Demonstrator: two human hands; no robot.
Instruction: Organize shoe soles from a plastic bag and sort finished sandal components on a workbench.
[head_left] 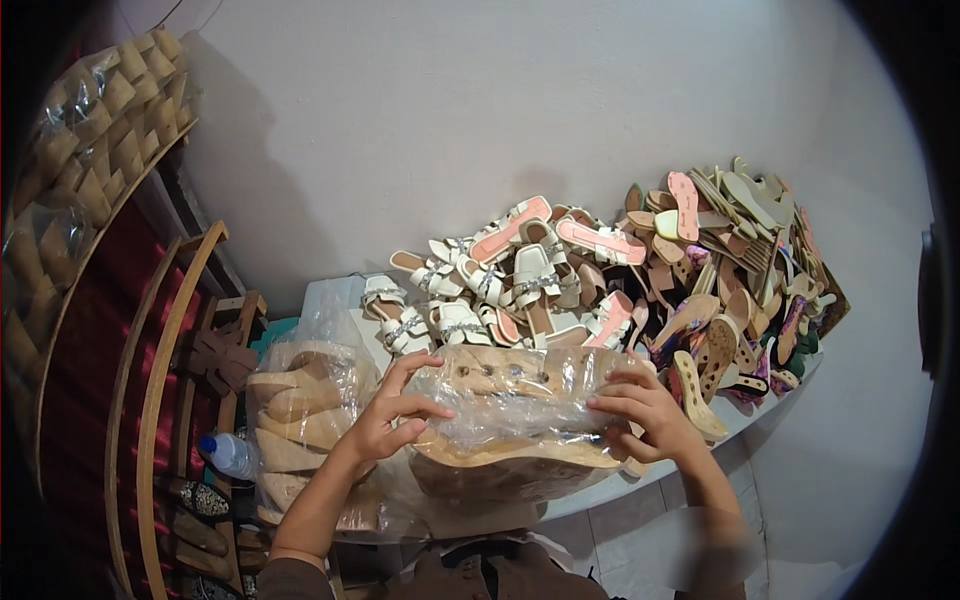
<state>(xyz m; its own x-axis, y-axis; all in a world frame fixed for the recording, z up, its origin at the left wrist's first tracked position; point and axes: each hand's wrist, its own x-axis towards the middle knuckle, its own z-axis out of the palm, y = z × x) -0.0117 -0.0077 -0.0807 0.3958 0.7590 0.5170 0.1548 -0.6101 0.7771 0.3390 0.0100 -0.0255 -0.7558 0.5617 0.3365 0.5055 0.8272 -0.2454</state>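
Fingers spread, the left hand (pixel 393 415) touches a clear bag (pixel 515 412) at its 9 o'clock end; the right hand (pixel 645 415), half-curled, touches its 3 o'clock end, any pinch unclear. The bag, toward 6 o'clock in view, contains tan soles (pixel 500 372). At its 9 o'clock, another bag (pixel 330 345) contains tan wedges (pixel 290 457).

I see a heap of white sandals (pixel 535 270) near twelve o'clock. Between two and three, lots of loose shoe soles (pixel 735 245) are piled up. A blue-capped water bottle (pixel 232 456) is at eight. Dark red cloth (pixel 85 400) hangs toward nine, beside wooden bars (pixel 152 420).
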